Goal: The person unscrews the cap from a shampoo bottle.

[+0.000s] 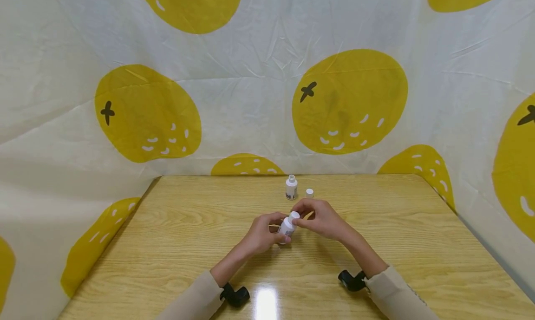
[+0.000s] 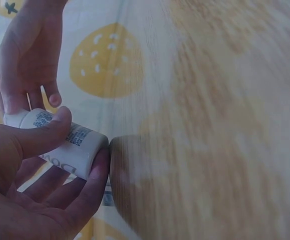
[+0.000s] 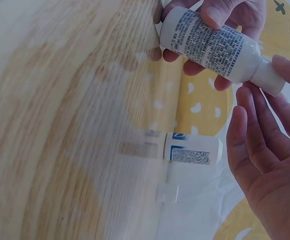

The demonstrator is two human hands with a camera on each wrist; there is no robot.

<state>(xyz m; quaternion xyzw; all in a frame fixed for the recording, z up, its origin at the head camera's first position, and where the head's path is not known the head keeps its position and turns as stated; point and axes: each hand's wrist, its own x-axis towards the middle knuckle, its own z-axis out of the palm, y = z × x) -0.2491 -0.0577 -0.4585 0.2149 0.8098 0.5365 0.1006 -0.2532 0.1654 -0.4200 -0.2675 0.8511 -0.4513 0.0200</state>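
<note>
A small white bottle (image 1: 286, 228) with printed text is in my left hand (image 1: 262, 234), tilted just above the table. In the left wrist view, thumb and fingers grip the bottle (image 2: 82, 140) around its body. My right hand (image 1: 322, 220) pinches the white cap (image 3: 267, 77) at the bottle's neck between thumb and fingertips. The right wrist view shows dense small print on the held bottle (image 3: 210, 47). Behind the hands stands a second white bottle (image 1: 291, 189), upright with a bare threaded neck. Beside it, to the right, a loose white cap (image 1: 309, 193) rests on the table.
The wooden table (image 1: 188, 227) reaches back to a hanging white cloth (image 1: 246, 111) with yellow fruit prints, which also runs along both sides. Black devices (image 1: 235, 296) are strapped at both wrists. Light reflects off the table near its front.
</note>
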